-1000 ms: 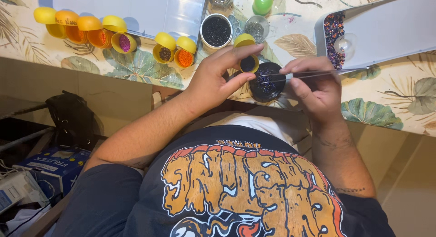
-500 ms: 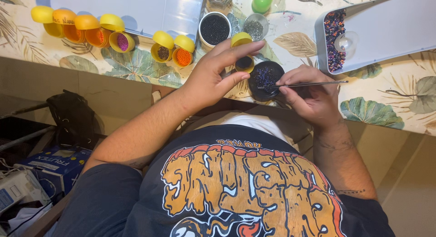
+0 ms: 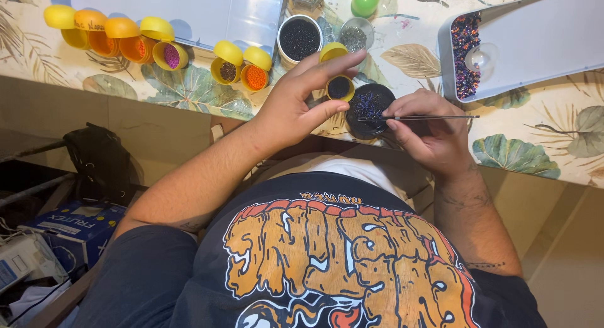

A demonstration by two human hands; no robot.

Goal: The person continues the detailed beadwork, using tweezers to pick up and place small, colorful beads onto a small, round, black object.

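Head view, centre of frame: right hand point(image 3: 434, 136) pinches a thin needle point(image 3: 428, 118) over the dark bead dish point(image 3: 371, 108) on the surface, left hand point(image 3: 302, 105) open, fingertips steadying the dish; advisable: keep needle shallow, dish braced.

Dark navy T-shirt with a dripping orange-and-cream graphic; white layer at the collar; bare forearms; tattoo lines behind the right hand point(image 3: 434, 136) fingers.
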